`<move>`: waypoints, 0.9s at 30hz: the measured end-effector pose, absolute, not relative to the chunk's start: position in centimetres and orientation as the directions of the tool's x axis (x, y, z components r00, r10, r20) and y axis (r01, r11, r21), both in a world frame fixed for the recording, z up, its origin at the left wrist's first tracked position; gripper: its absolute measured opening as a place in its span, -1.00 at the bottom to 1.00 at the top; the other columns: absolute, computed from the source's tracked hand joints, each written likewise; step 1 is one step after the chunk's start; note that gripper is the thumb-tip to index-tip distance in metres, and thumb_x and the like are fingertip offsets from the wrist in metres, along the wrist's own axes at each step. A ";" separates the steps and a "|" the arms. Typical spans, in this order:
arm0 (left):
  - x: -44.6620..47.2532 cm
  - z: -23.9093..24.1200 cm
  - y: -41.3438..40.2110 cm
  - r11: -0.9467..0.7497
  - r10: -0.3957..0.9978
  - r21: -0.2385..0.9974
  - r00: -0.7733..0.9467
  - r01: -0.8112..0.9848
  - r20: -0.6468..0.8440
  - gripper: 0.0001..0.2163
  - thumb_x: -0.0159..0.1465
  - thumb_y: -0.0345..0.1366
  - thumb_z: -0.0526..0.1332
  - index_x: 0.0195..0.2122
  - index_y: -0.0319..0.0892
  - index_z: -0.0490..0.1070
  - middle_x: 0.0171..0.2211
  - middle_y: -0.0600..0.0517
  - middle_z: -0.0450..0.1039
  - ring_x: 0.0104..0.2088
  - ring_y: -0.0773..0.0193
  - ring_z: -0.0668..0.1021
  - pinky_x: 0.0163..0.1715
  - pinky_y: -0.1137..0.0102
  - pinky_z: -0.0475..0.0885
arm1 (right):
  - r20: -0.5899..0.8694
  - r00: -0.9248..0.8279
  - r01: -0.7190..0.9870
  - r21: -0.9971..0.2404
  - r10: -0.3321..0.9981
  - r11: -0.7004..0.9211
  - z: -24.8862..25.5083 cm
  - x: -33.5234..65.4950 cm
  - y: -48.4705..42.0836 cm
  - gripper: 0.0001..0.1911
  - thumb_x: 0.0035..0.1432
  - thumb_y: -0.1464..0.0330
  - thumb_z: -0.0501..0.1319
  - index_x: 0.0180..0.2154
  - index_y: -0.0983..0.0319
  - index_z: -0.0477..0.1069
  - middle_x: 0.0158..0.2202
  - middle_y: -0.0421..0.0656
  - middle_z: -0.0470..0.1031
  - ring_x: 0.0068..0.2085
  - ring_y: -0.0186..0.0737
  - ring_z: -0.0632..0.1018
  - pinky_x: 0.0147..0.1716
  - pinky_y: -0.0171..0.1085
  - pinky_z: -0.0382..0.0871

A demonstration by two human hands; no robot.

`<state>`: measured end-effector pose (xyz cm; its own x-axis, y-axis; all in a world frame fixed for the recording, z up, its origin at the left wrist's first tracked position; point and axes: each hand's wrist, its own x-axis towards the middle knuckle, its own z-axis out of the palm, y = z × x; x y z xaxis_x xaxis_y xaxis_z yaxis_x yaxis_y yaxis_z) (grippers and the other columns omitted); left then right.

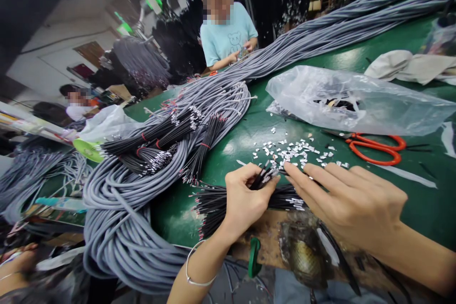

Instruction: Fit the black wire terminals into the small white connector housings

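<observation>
My left hand (248, 199) is closed round a small bunch of short black wires (262, 176), whose pale metal ends point toward my right hand. My right hand (351, 197) is just to the right, its fingers long and close together, the index fingertip by those ends. A dark wire seems to run under that index finger, and a small bright tip shows between the fingers; the thumb is hidden. Below both hands lies a larger pile of black wires (213, 206) with reddish and silvery ends. Small silver metal pieces (288, 150) are scattered beyond my fingers.
Orange-handled scissors (378, 148) lie right of the metal pieces, before a clear plastic bag (342, 97). Thick grey cables (124, 228) coil at left and stretch across the green table (245, 145). Tied black wire bundles (203, 152) rest on them. A person (230, 33) works opposite.
</observation>
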<state>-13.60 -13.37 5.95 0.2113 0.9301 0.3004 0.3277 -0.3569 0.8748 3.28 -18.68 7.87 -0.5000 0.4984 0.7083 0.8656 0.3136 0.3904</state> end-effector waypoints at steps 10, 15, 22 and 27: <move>-13.6 5.7 -13.4 -0.432 0.901 0.822 0.212 0.371 0.378 -0.66 0.10 -0.26 0.26 -0.67 -0.21 0.12 -0.66 0.14 0.07 -0.59 0.42 0.16 -0.61 0.46 0.02 | 0.696 -0.511 0.860 0.399 0.505 0.320 7.7 3.2 -18.8 -0.69 0.08 0.43 0.24 -0.09 0.27 0.46 -0.38 -0.17 0.56 -0.45 -0.27 0.42 -0.50 -0.22 0.08; -13.5 5.8 -13.3 -0.429 0.903 0.825 0.212 0.368 0.375 -0.66 0.10 -0.25 0.27 -0.68 -0.21 0.13 -0.66 0.14 0.08 -0.59 0.42 0.16 -0.60 0.46 0.03 | 0.702 -0.505 0.863 0.398 0.503 0.311 7.8 3.2 -18.8 -0.70 0.09 0.42 0.23 -0.09 0.27 0.46 -0.38 -0.16 0.56 -0.47 -0.27 0.41 -0.51 -0.22 0.07; -13.5 5.7 -13.4 -0.439 0.897 0.820 0.233 0.369 0.375 -0.68 0.11 -0.27 0.26 -0.66 -0.21 0.14 -0.66 0.14 0.08 -0.58 0.41 0.17 -0.58 0.45 0.06 | 0.682 -0.514 0.857 0.400 0.519 0.324 7.4 3.1 -18.6 -0.68 0.09 0.42 0.23 -0.07 0.30 0.45 -0.38 -0.19 0.55 -0.45 -0.27 0.42 -0.50 -0.22 0.09; -13.3 5.7 -13.4 -0.479 0.878 0.769 0.239 0.423 0.415 -0.67 0.12 -0.30 0.25 -0.67 -0.21 0.12 -0.66 0.15 0.08 -0.59 0.42 0.18 -0.58 0.46 0.06 | 0.669 -0.525 0.851 0.411 0.526 0.328 7.2 2.9 -18.8 -0.68 0.09 0.46 0.23 -0.07 0.32 0.44 -0.41 -0.21 0.54 -0.45 -0.29 0.41 -0.50 -0.23 0.08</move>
